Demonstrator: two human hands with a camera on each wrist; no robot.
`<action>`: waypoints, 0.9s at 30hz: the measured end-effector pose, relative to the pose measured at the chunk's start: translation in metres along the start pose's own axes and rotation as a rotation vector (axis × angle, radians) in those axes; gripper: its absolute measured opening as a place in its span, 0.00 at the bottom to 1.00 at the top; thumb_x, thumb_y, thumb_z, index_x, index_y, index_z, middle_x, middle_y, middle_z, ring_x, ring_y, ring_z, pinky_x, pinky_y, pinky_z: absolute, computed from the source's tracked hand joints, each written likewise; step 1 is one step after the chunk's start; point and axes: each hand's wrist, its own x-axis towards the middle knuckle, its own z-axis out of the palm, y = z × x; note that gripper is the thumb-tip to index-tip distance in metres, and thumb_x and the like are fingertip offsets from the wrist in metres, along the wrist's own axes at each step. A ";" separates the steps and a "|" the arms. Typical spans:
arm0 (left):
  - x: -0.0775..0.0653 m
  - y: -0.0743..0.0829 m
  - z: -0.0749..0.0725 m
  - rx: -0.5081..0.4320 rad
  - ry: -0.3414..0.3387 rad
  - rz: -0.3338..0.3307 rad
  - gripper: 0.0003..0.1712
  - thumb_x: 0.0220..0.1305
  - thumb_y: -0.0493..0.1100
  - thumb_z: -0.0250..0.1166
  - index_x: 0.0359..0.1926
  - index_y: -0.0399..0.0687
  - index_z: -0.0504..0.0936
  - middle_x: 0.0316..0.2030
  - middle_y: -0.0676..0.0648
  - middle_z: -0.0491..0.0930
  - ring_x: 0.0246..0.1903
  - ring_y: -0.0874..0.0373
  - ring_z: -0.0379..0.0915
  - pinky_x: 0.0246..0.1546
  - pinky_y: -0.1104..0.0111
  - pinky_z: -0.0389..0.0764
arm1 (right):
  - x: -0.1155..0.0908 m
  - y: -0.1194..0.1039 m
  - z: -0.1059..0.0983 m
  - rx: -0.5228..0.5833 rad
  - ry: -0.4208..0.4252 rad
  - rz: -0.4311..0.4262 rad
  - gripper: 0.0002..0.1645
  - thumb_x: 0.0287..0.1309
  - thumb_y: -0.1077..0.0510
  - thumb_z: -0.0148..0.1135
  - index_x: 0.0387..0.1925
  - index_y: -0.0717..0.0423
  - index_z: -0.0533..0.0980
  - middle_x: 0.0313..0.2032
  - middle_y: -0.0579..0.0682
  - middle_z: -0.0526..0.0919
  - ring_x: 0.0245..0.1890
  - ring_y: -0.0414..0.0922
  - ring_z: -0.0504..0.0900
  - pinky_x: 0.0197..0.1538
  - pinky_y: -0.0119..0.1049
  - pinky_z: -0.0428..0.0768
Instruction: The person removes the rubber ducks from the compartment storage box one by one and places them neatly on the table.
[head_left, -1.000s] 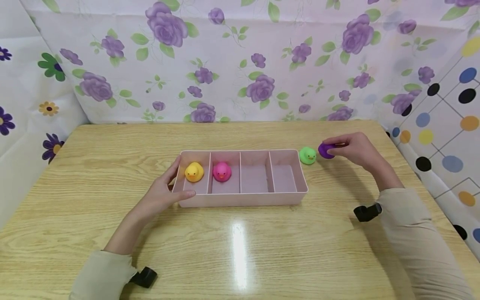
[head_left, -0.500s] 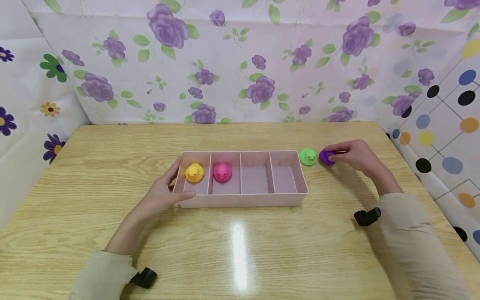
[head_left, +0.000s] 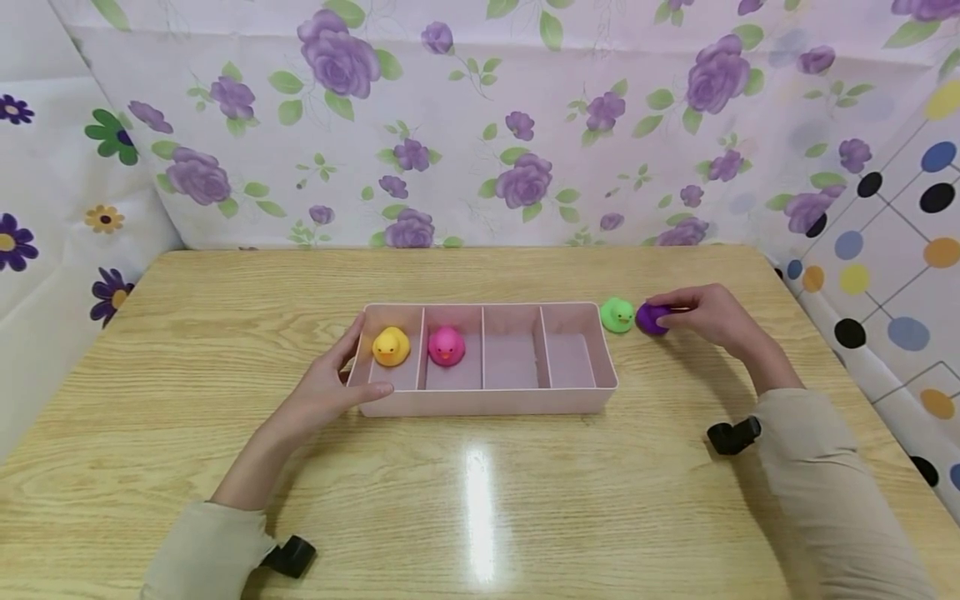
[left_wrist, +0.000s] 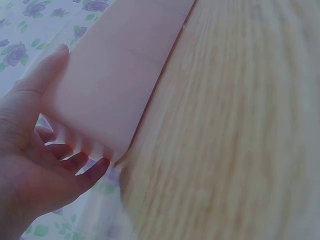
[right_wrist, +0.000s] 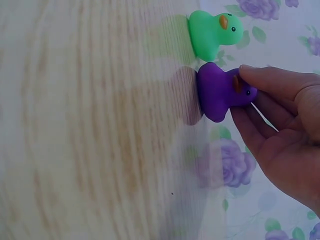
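A pink divided box stands on the table, its left end held by my left hand. The thumb lies along the front wall and the fingers rest on the end wall, as the left wrist view also shows. A yellow rubber duck sits in the leftmost compartment and a pink rubber duck in the one beside it. Right of the box, my right hand pinches a purple rubber duck by its head, its base down at the table. A green rubber duck sits between it and the box.
The wooden table stretches around the box, with a bright light reflection in front. Flowered cloth hangs behind, and dotted cloth borders the right side. A black wrist camera sticks out from the right sleeve.
My right hand has come down and slightly nearer with the purple duck, which now stands at table level beside the green one. The left hand and the box keep their place.
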 end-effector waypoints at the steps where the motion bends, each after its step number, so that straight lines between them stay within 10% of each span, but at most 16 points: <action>1: 0.000 0.000 0.000 -0.001 0.000 -0.001 0.58 0.59 0.44 0.70 0.77 0.58 0.38 0.75 0.43 0.39 0.72 0.42 0.37 0.66 0.46 0.54 | 0.000 0.000 0.000 0.000 -0.003 -0.001 0.25 0.62 0.58 0.63 0.59 0.63 0.75 0.55 0.67 0.76 0.52 0.55 0.77 0.44 0.31 0.79; 13: 0.000 -0.001 0.000 0.001 0.001 0.003 0.58 0.59 0.44 0.70 0.77 0.57 0.38 0.75 0.43 0.39 0.72 0.43 0.37 0.66 0.46 0.52 | -0.002 0.000 -0.003 0.054 0.012 -0.009 0.32 0.68 0.47 0.56 0.65 0.63 0.69 0.64 0.64 0.69 0.64 0.59 0.64 0.62 0.57 0.65; 27: 0.001 -0.001 0.000 -0.005 0.004 0.000 0.58 0.59 0.43 0.70 0.77 0.56 0.38 0.75 0.43 0.39 0.72 0.42 0.38 0.66 0.46 0.54 | -0.007 -0.028 0.001 -0.007 0.110 -0.134 0.31 0.70 0.48 0.53 0.65 0.64 0.68 0.61 0.63 0.72 0.61 0.58 0.69 0.61 0.55 0.67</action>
